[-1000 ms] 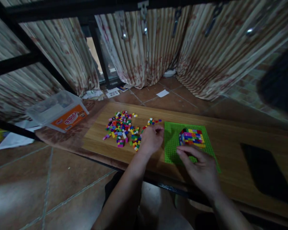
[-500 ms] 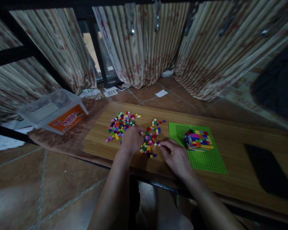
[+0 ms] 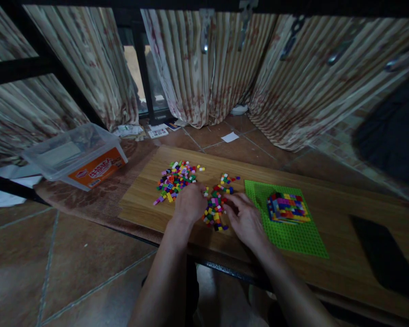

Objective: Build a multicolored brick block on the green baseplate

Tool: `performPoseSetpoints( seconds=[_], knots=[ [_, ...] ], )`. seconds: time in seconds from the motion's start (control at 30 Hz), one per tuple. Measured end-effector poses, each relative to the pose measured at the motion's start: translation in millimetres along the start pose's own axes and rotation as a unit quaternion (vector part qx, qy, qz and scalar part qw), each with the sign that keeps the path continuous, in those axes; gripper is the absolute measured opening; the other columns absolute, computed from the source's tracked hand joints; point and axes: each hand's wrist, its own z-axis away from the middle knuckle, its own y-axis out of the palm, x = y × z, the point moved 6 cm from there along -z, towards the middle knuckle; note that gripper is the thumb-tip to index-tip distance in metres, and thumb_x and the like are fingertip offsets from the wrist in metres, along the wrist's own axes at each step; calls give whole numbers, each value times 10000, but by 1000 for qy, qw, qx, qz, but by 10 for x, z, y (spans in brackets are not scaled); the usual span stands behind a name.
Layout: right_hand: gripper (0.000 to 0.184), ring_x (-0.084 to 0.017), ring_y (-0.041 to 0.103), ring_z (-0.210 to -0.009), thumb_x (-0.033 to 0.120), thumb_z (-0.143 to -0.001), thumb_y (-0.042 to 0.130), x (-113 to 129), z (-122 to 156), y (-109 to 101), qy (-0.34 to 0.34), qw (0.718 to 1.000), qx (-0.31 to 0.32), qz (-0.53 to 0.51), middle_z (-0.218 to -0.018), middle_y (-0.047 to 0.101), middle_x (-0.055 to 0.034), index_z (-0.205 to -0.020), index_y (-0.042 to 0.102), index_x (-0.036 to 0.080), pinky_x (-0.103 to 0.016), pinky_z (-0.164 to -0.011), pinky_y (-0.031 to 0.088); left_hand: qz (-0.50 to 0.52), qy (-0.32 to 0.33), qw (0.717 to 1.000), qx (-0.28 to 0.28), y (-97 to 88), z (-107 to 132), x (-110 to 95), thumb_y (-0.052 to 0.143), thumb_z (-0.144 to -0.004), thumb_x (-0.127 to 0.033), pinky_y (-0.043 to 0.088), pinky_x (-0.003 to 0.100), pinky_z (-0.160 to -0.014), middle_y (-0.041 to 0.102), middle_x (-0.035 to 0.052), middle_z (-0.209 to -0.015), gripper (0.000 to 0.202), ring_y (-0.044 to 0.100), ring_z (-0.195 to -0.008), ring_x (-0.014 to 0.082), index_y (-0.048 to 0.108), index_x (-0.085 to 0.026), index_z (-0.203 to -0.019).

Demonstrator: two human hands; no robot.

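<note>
Several small coloured bricks point(image 3: 177, 179) lie scattered on a wooden board point(image 3: 139, 200). My left hand point(image 3: 189, 204) rests knuckles up on the pile, fingers curled down among the bricks; what they hold is hidden. My right hand point(image 3: 245, 219) lies just to the right of a smaller cluster of bricks point(image 3: 214, 211), fingers bent and touching it. To the right, a green baseplate point(image 3: 293, 231) carries a multicoloured block of stacked bricks point(image 3: 288, 208).
A clear plastic box with an orange label point(image 3: 77, 156) sits at the left on a brown cloth. A black flat object point(image 3: 385, 259) lies on the board at the right. Striped curtains hang behind; papers lie on the tiled floor.
My right hand has left the baseplate and moved left to the loose bricks. My left hand shifted left onto the pile. Some bricks were pulled toward the near edge.
</note>
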Motion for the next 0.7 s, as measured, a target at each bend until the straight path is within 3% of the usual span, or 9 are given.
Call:
performPoseSetpoints(
  seconds=[0.17,0.4,0.7],
  knots=[
    [265,-247,586,-1046,214,-862,535,62,-103,100,-7,1000,13,21,-1084,624,-84,-1087,675,208,-389,-949,451,3,15,1000,4,7,4,-38,478,-803,-145,485,297,-784,739,111,-937,305,675,-880,222,733,-183,-964],
    [89,-216,604,-894,175,-791,604,44,-163,79,44,998,44,0,-927,637,-54,-849,666,201,-354,-817,470,25,14,1000,7,5,33,-71,480,-819,-140,479,300,-849,745,109,-987,310,673,-958,222,736,-177,-989],
    [178,-241,597,-974,229,-792,632,57,-137,91,47,998,41,11,-1001,655,-70,-951,710,207,-386,-895,451,0,28,999,47,72,53,-115,515,-727,-85,497,295,-809,747,87,-948,329,679,-933,222,730,-199,-950]
  ],
)
